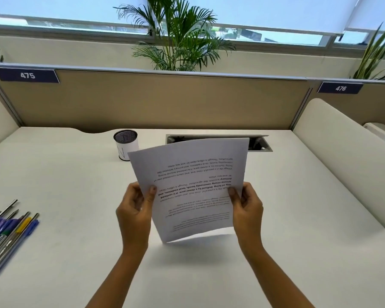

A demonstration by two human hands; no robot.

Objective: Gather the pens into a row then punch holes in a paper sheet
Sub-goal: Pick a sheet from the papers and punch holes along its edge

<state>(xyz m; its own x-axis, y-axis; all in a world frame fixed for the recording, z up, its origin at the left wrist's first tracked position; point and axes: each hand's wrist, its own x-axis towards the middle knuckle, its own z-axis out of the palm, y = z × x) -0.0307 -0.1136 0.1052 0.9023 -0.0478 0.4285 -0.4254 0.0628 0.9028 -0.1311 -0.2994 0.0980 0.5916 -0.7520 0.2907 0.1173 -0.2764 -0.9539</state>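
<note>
A printed paper sheet [193, 174] is held up above the middle of the white desk [76, 174], its text upside down to me. My left hand [135, 212] grips its left edge and my right hand [246, 210] grips its right edge, thumbs on the front face. Several pens [7, 232] lie side by side in a slanted row at the desk's left edge, partly cut off by the frame. No hole punch is in view.
A mesh pen cup [126, 144] stands behind the sheet to the left. A cable hatch [258, 142] is sunk into the desk at the back. A beige partition [153, 98] closes the far side, and a white divider [342, 156] rises on the right.
</note>
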